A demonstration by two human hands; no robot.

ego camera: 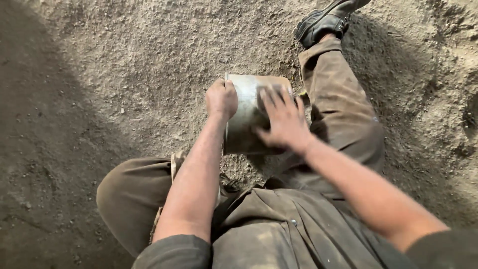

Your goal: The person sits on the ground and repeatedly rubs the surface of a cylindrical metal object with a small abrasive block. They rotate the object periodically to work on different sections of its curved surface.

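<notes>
I sit on a dirt floor and look down at a dull metal plate or pan [245, 112], bent and dusty, held between my legs. My left hand [221, 98] grips its left edge with closed fingers. My right hand [283, 119] lies flat on the face of the metal with fingers spread; it is blurred. The lower part of the metal rests near the ground between my thighs.
Loose grey-brown soil [139, 65] covers the ground all around. My right leg [338, 104] stretches forward, ending in a black boot [326, 20]. My left knee [132, 194] is bent at the lower left. Shadow darkens the left side.
</notes>
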